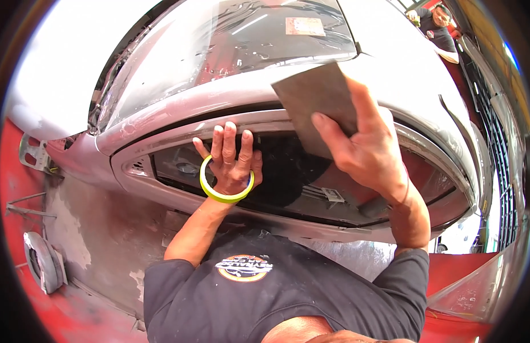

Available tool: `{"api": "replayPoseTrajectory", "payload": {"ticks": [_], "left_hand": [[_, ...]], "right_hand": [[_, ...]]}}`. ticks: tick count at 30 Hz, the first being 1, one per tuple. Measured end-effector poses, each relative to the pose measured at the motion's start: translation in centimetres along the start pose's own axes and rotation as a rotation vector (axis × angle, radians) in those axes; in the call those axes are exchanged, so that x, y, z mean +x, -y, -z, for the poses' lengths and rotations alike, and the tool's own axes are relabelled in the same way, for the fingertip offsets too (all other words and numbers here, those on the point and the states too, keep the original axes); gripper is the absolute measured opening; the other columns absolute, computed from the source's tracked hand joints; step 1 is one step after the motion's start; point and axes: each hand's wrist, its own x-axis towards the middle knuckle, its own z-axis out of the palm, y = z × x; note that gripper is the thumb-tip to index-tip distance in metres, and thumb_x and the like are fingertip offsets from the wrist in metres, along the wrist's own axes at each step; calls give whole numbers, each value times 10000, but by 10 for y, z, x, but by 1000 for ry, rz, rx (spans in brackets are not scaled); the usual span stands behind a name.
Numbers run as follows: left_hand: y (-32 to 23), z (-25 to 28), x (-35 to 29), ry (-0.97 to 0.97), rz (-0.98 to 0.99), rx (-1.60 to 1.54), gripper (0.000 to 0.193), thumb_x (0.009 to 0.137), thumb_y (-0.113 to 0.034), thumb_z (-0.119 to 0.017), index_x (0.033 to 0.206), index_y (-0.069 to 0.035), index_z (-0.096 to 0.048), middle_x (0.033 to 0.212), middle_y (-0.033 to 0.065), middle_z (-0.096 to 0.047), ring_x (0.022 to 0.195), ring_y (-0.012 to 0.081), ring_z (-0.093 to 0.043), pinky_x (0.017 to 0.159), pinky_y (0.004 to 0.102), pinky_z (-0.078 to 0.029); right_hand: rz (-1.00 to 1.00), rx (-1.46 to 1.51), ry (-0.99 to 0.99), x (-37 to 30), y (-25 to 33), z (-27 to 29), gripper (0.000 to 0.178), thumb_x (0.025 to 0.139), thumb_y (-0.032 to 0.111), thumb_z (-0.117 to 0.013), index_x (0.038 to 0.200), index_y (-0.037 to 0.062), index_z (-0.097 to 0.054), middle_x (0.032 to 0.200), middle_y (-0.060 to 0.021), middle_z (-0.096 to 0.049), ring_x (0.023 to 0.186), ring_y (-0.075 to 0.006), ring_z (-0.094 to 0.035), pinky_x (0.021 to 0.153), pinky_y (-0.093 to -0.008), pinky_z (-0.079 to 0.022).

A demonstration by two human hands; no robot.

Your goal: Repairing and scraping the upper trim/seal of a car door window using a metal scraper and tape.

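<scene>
Beside patchy floor (113, 228), a car door frame (174, 136) is touched by the splayed left hand (233, 162), ringed with tape (226, 199); rightward, a dark sheet (317, 102) is pinched in the right hand (370, 147).

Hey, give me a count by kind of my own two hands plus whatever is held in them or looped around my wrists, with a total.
Hands, your left hand and right hand: 2
Yellow-green ring, around the left wrist: 1
Dark flat sheet, in the right hand: 1
Total: 4
</scene>
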Motion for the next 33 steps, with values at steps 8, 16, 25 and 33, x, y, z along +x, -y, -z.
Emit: {"api": "replayPoseTrajectory", "payload": {"ticks": [8, 16, 25, 33], "left_hand": [[2, 1, -1, 5, -15, 2, 595, 882, -190, -577, 1455, -118, -435, 1541, 159, -330, 1465, 335, -224, 1166, 600, 13], [4, 2, 1, -2, -97, 18, 590, 881, -171, -555, 1441, -38, -426, 1534, 230, -304, 1454, 391, -219, 1161, 597, 12], [3, 3, -1, 18, -59, 12, 597, 876, -183, -572, 1448, -81, -432, 1540, 197, -310, 1464, 365, -210, 1161, 608, 15], [1, 11, 1, 56, -3, -31, 605, 877, -191, -603, 1455, -127, -438, 1548, 148, -332, 1475, 315, -213, 1169, 589, 18]], "right_hand": [[-111, -41, 93, 2, 6, 6, 530, 860, 102, -701, 1344, 68, -486, 1109, -159, -660, 1012, -259, -647, 902, -349, -491], [-61, 5, 39, -7, -2, 6, 521, 864, 61, -686, 1342, 55, -479, 1122, -120, -676, 1004, -209, -653, 901, -315, -492], [-88, 0, 73, 1, 7, 3, 524, 858, 90, -691, 1337, 55, -483, 1057, -174, -674, 992, -290, -665, 870, -352, -505], [-64, 44, 79, 6, 8, 0, 515, 874, 92, -670, 1348, 43, -473, 1129, -152, -668, 1036, -257, -646, 913, -342, -488]]}}
